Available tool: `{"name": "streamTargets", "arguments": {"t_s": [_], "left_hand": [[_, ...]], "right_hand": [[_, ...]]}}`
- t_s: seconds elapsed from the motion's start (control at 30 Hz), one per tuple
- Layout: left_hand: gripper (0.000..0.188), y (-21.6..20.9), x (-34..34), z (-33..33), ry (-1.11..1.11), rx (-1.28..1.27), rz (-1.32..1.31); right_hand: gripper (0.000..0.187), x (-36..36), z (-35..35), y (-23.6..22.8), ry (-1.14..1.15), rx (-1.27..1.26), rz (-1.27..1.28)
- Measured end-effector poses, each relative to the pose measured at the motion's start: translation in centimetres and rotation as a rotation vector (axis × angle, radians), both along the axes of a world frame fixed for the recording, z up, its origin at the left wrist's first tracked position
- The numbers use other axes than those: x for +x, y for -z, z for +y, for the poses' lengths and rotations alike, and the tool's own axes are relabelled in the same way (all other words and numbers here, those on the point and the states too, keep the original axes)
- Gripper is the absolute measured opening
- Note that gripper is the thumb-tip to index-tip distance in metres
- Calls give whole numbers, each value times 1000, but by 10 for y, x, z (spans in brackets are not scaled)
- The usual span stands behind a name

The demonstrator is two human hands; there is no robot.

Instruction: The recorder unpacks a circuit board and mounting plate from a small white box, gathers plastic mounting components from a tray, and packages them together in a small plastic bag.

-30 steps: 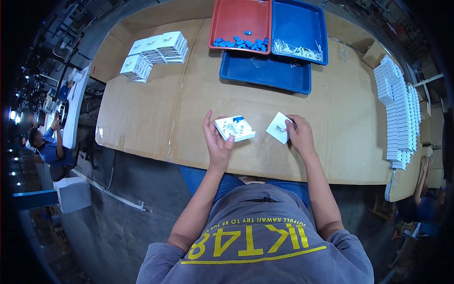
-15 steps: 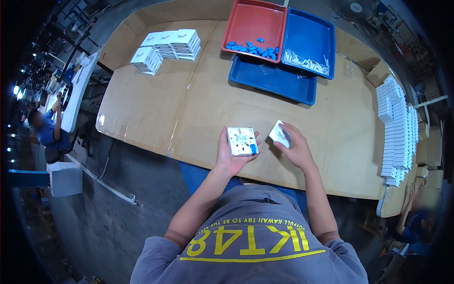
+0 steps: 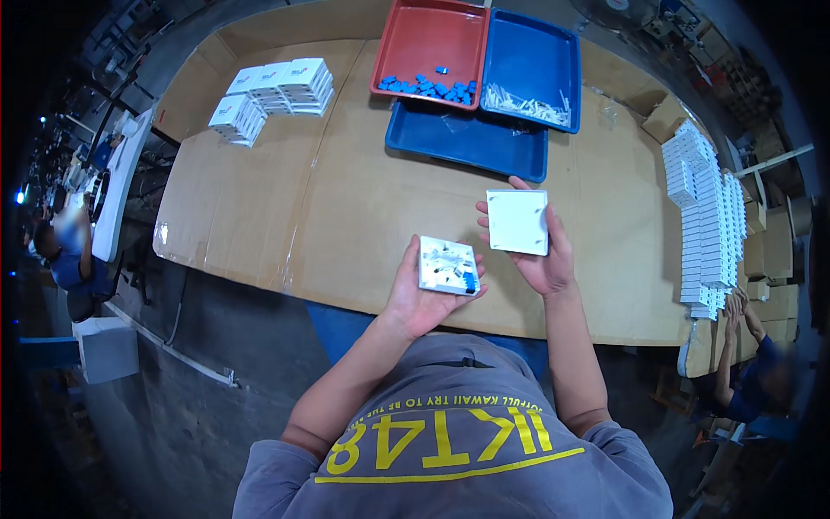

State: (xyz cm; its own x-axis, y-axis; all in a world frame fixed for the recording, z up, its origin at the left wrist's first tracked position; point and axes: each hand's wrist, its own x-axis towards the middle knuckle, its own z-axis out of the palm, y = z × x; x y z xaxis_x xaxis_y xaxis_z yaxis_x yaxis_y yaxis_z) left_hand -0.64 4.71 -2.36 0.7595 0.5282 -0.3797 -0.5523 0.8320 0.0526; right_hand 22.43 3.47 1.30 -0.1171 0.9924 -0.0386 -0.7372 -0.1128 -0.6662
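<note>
My left hand (image 3: 413,301) grips a shallow white square housing (image 3: 446,261) by its edges, over the near part of the cardboard-covered table. Its open face shows small metal and dark parts, and a blue piece (image 3: 469,282) sits at its lower right corner. Higher and to the right, my right hand (image 3: 553,266) holds a plain white square cover (image 3: 518,221) from beneath, fingers at its left and upper edges and thumb along the right. Small grey marks show near the cover's corners. Housing and cover are apart.
A red tray (image 3: 432,39) with blue pieces and a blue tray (image 3: 532,65) with white sticks overlap another blue tray (image 3: 467,149). White boxed units (image 3: 281,82) are stacked at the far left, many more units (image 3: 713,225) along the right edge. Co-workers sit left and right.
My right hand has turned the white cover so its broad face shows and moved it up beside the housing. The left hand still holds the housing. The whole view has shifted slightly.
</note>
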Motion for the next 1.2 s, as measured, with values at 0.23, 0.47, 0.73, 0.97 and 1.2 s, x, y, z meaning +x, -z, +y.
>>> {"name": "streamTargets", "arguments": {"t_s": [0.23, 0.47, 0.73, 0.97, 1.2], "left_hand": [[80, 2, 10, -4, 55, 10, 3], [74, -3, 15, -9, 59, 8, 99], [75, -10, 20, -8, 46, 16, 195], [72, 0, 15, -6, 64, -12, 188], [70, 4, 16, -2, 77, 10, 217]], "right_hand": [[74, -18, -6, 6, -73, 10, -690], [52, -26, -8, 4, -240, -24, -886], [48, -30, -4, 19, -229, 141, -956], [45, -31, -2, 22, -332, 51, -940], [46, -33, 0, 22, -313, 48, -934]]}}
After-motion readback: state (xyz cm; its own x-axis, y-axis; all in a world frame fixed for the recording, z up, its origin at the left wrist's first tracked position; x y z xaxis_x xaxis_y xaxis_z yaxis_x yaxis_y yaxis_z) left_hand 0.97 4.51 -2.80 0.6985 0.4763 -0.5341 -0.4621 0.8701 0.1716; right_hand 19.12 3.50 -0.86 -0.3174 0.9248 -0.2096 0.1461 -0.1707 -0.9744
